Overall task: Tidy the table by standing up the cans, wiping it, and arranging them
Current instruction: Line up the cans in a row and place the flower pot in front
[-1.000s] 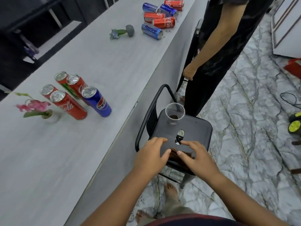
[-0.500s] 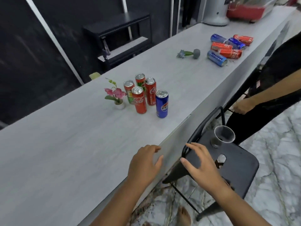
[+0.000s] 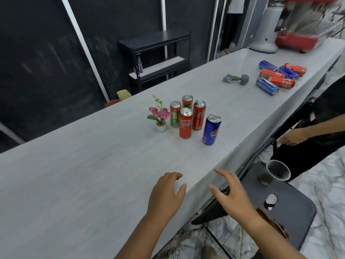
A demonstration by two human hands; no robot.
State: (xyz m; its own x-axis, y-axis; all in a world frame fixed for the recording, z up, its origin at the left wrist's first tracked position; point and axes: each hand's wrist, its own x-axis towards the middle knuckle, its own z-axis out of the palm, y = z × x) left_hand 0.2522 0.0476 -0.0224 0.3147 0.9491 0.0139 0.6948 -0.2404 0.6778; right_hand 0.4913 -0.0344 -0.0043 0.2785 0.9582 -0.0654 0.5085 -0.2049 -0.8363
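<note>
Over the table (image 3: 74, 174), left hand (image 3: 166, 195) and right hand (image 3: 231, 195) have risen, empty.

Five cans (image 3: 194, 118) stand upright mid-table; five more (image 3: 280, 77) lie toppled (far end).

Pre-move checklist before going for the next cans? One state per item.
1. Left hand free: ok, open, holds nothing.
2. Right hand free: ok, open, holds nothing.
3. Near cans upright: ok, five stand beside the pink flower pot.
4. Far cans upright: not ok, they lie on their sides.
5. Grey flower pot next to them upright: not ok, tipped over.
6. Wiping cloth to hand: cannot tell, none clearly seen.
</note>
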